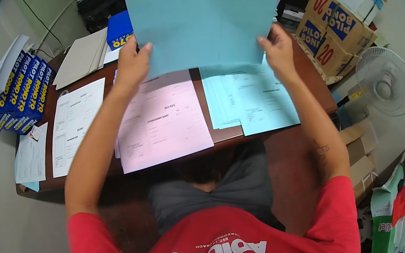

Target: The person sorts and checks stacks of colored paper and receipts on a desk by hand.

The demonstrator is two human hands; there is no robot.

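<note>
Keeping the blue paper (204,23) flat probably needs even tension; left hand (133,67) and right hand (280,53) clamp fingers (146,49) on its sides.

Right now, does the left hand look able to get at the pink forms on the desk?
Probably yes, but only once it lets go: the left hand holds one side of the blue sheet, with the right hand at the other. The pink forms lie nearby, their near part uncovered.
</note>
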